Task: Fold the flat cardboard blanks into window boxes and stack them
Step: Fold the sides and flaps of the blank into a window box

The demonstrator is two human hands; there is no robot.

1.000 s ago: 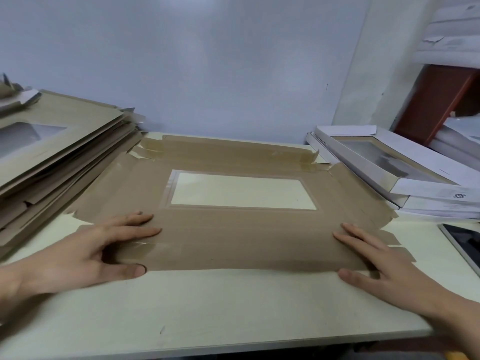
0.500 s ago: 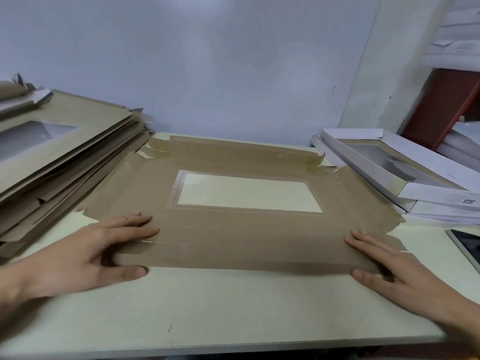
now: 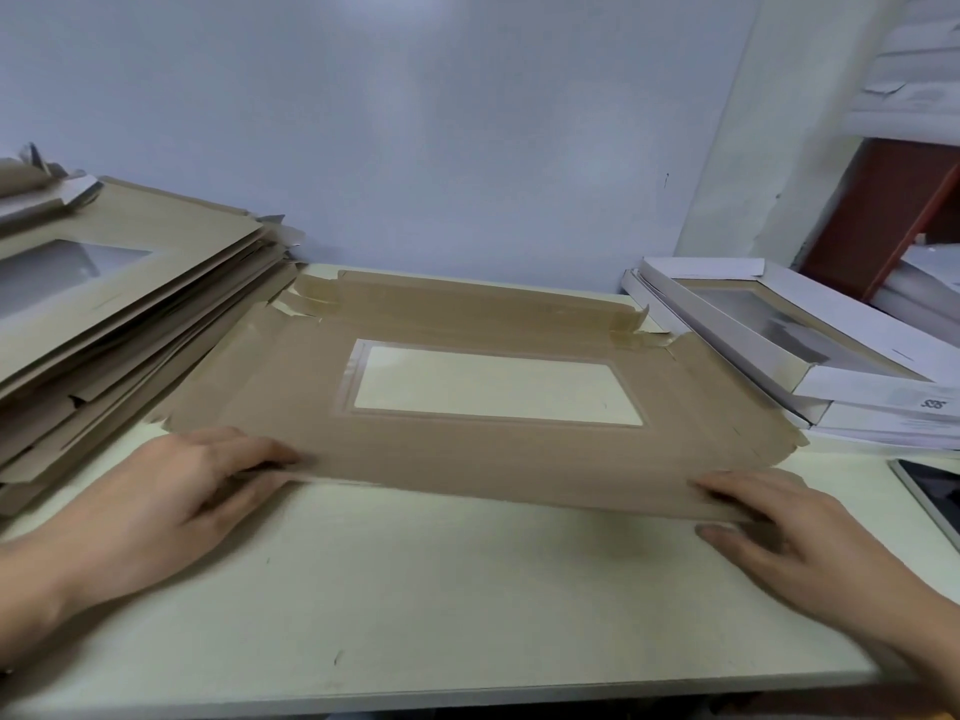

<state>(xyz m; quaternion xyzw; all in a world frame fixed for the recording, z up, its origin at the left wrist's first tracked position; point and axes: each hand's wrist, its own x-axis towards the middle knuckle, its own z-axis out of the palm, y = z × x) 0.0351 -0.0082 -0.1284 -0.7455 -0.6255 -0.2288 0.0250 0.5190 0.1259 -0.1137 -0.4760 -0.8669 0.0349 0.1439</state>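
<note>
A brown cardboard blank [image 3: 467,459] with a clear rectangular window [image 3: 498,387] lies in the middle of the pale table [image 3: 467,589], its far flaps flat near the wall [image 3: 415,122] and its near edge raised a little off the surface. The left hand [image 3: 171,491] grips the near-left corner, fingers bent over the top and thumb tucked under the edge; motion blur softens the fingertips. The right hand [image 3: 795,537] pinches the near-right corner the same way, fingers on top and thumb below, and its wrist is cut off by the frame's lower right corner. At the left a slanting pile of flat blanks [image 3: 130,314] runs out of the frame, its lower sheets overlapping the left flap of the blank on the table. At the right, folded white boxes [image 3: 831,356] are stacked, the top one showing its window; how many lie under it is hard to make out. A dark flat device [image 3: 935,491] sits at the right edge, mostly cut off.
</note>
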